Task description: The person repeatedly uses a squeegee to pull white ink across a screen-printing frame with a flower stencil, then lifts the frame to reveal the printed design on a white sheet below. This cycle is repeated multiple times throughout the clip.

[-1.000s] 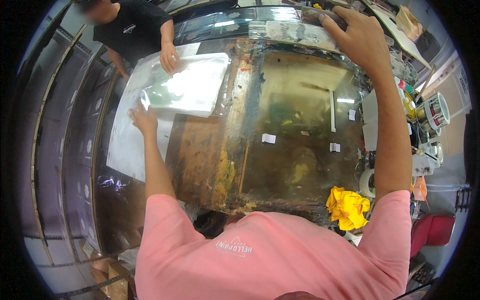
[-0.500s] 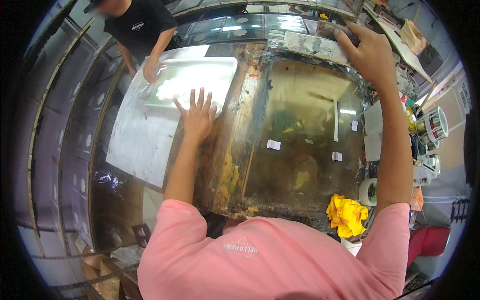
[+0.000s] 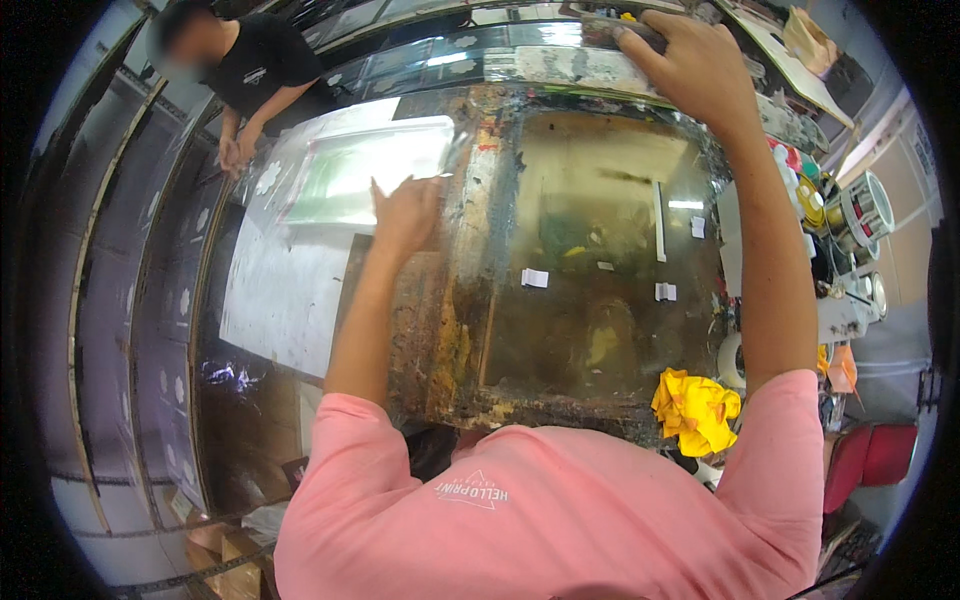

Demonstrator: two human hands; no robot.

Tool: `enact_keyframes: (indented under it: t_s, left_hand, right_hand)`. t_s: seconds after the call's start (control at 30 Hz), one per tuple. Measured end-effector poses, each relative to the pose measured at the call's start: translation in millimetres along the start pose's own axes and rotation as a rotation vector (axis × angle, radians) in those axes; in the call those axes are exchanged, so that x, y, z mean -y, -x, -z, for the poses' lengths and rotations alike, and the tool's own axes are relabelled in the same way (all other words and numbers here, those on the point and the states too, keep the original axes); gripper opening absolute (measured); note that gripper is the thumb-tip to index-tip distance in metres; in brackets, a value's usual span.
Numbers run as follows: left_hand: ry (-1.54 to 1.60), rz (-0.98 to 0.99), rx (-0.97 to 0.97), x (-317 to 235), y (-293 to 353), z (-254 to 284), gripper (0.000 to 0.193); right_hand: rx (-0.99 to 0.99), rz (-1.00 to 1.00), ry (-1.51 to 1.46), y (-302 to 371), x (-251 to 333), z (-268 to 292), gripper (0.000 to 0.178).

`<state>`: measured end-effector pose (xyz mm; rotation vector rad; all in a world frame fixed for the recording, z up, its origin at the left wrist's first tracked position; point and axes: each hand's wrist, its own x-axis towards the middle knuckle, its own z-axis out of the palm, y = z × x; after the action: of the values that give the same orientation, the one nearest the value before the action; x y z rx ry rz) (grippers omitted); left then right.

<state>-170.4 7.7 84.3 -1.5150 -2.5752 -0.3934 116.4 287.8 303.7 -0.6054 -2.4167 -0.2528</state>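
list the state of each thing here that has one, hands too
Clear plastic, mostly flat, glossy
White paper, spread flat, partly covered
Left hand, at the plastic's near edge, fingers bent, grip unclear
Right hand, at the dark block, grip unclear
Yellow wad, crumpled
Co-worker's hands, close together

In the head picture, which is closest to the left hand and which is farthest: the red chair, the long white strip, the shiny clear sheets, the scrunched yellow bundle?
From the left hand:
1. Shiny clear sheets: right by its fingers
2. Long white strip: to the right
3. Scrunched yellow bundle: right, nearer the person's body
4. Red chair: far right, beyond the bundle
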Motion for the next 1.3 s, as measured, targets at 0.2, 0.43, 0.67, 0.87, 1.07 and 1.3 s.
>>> enact_keyframes:
  t_s: [0.2, 0.43, 0.67, 0.87, 1.07, 1.3]
  left_hand:
    - [0.075, -0.198, 0.107, -146.5, 35.2, -57.4, 0.1]
    - [0.161, -0.383, 0.165, -203.3, 40.7, -99.2, 0.133]
    - [0.136, -0.452, 0.194, -254.5, 39.1, -116.9, 0.132]
    - [0.175, -0.495, 0.163, -263.3, 47.0, -114.1, 0.127]
    - [0.17, -0.523, 0.133, -261.9, 49.4, -114.1, 0.122]
    - [0.161, -0.522, 0.123, -259.2, 51.5, -116.2, 0.118]
  right_hand:
    - [0.009, -0.085, -0.119, -1.0, 2.1, 4.8, 0.057]
    - [-0.121, 0.021, -0.106, 1.0, -3.6, -3.9, 0.059]
    - [-0.137, 0.001, -0.094, -6.5, -8.7, -8.3, 0.059]
    - [-0.074, -0.017, -0.048, -18.1, -13.7, -7.9, 0.062]
    - [-0.07, -0.015, -0.07, -20.5, -9.3, -3.4, 0.061]
    - [-0.029, -0.041, -0.075, -12.0, -3.7, 0.1, 0.059]
